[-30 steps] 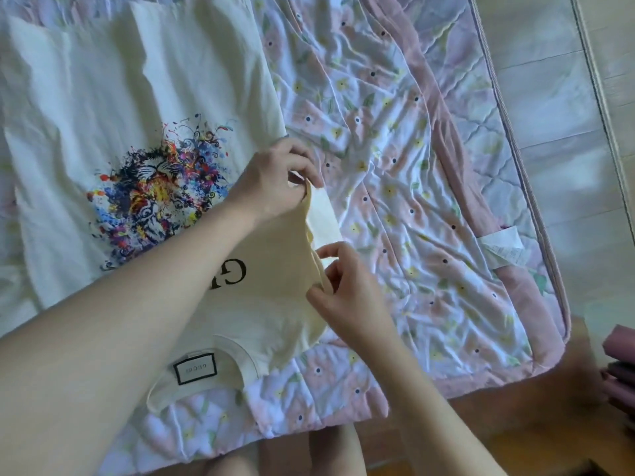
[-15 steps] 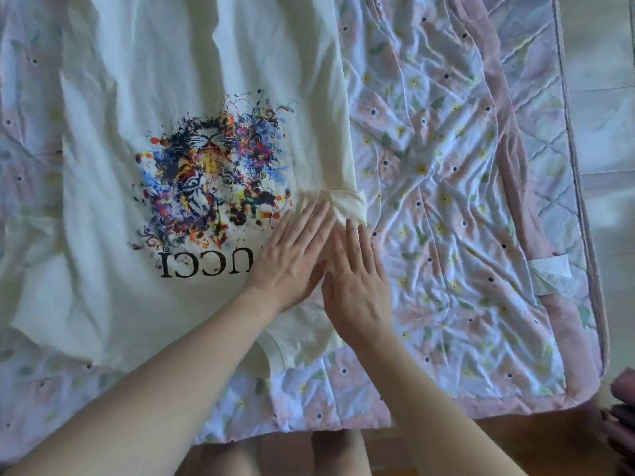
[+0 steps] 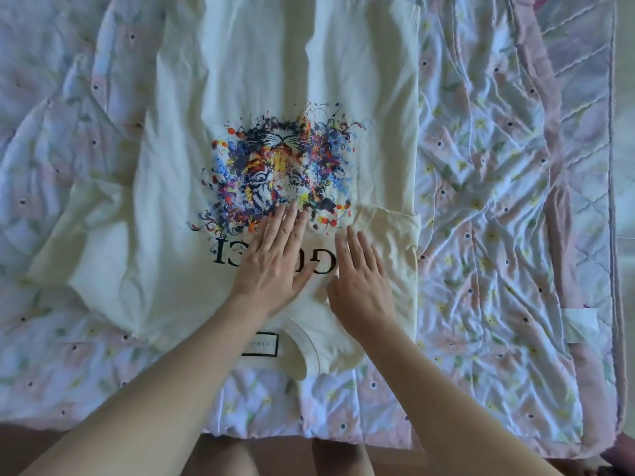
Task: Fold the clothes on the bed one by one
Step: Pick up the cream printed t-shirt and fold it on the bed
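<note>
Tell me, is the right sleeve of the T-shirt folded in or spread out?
Folded in: the right sleeve lies over the T-shirt front.

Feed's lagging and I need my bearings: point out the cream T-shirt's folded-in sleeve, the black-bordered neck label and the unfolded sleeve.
Folded-in cream sleeve [image 3: 388, 228], head view: middle of the flap.
Black-bordered neck label [image 3: 259, 344], head view: label centre.
Unfolded cream sleeve [image 3: 82, 249], head view: mid-sleeve cloth.

Rumpled floral quilt [image 3: 481, 201] over bed, pink border at right. Pale floor [image 3: 627, 166] beyond edge. Soft daylight; brown strip along bottom.
</note>
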